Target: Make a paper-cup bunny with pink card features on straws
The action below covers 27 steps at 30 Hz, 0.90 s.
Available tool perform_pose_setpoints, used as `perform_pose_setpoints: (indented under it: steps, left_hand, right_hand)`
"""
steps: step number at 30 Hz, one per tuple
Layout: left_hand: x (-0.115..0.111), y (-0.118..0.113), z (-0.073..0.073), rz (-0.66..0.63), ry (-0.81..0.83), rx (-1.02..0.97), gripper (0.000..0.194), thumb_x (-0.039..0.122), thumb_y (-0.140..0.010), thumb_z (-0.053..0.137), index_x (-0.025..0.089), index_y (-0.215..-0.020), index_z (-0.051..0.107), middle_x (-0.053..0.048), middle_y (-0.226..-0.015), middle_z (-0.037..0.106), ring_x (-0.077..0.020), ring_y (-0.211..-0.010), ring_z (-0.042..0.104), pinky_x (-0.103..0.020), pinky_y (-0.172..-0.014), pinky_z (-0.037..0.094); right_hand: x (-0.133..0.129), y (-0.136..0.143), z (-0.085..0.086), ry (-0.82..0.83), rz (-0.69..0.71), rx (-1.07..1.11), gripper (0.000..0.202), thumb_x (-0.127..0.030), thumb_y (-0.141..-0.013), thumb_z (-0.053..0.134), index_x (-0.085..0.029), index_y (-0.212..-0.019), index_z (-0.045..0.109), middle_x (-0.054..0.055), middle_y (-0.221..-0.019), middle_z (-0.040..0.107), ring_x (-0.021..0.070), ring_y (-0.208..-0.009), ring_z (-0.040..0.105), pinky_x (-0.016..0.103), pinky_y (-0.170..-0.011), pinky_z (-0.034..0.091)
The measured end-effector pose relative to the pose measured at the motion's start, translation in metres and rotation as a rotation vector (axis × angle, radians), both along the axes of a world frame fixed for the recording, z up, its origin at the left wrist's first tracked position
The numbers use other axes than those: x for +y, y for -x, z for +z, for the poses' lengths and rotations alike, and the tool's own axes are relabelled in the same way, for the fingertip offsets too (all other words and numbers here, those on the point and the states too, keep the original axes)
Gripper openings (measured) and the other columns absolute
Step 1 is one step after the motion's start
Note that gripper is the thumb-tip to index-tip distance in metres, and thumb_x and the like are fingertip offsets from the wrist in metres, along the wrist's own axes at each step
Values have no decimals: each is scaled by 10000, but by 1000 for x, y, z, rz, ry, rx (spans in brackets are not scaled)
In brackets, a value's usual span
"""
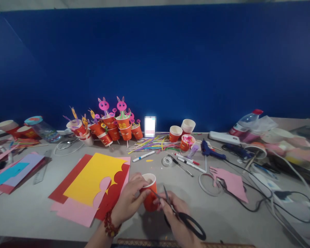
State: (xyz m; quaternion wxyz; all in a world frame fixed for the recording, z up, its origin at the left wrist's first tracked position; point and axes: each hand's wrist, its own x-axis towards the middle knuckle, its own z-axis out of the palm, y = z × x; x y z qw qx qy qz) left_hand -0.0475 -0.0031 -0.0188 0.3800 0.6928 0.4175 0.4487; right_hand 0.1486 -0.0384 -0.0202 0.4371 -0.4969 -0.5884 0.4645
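Observation:
A red paper cup point(151, 201) with a white rim stands nearly upright in front of me. My left hand point(130, 198) is closed around its left side, thumb across the front near the rim. In my right hand point(177, 213) is a pair of black-handled scissors point(187, 220), its blades apart and pointing toward the cup. One blade lies close against the cup's front; whether it touches the wall I cannot tell. The fingertips of my right hand are at the cup's lower right side.
Coloured paper sheets point(93, 179) lie at left. Decorated cups with pink rabbit faces point(124, 122) stand at the back, beside pipe cleaners point(155, 144) and stacked paper cups point(188, 125). Markers point(191, 161), tape point(167, 161), a blue glue gun point(212, 151), cables and pink paper point(232, 182) are at right.

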Motion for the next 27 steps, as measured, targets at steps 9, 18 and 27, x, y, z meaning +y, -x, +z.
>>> perform_pose_setpoints:
  steps: [9, 18, 27]
  left_hand:
    - [1, -1, 0, -14, -148, 143, 134, 198, -930, 569, 247, -1005, 669, -49, -955, 690, -236, -981, 605, -446, -1061, 392]
    - [-7, -8, 12, 81, -402, 481, 140, 131, -952, 471, 225, -965, 574, -24, -896, 657, -205, -915, 592, -535, -1093, 356]
    - [-9, -8, 20, 135, -522, 593, 140, 128, -947, 465, 205, -986, 576, -38, -898, 692, -217, -914, 619, -524, -1077, 378]
  right_hand:
    - [0, 7, 0, 106, -58, 92, 401, -555, -911, 538, -218, -809, 729, 64, -758, 764, 212, -657, 689, 280, -644, 535]
    - [-3, 16, -1, 163, -167, 145, 352, -515, -895, 516, -243, -793, 715, 35, -712, 762, 220, -662, 709, 284, -699, 551]
    - [-5, 15, -4, 70, -95, 61, 408, -532, -945, 493, -205, -929, 738, 62, -787, 776, 222, -702, 729, 272, -666, 575]
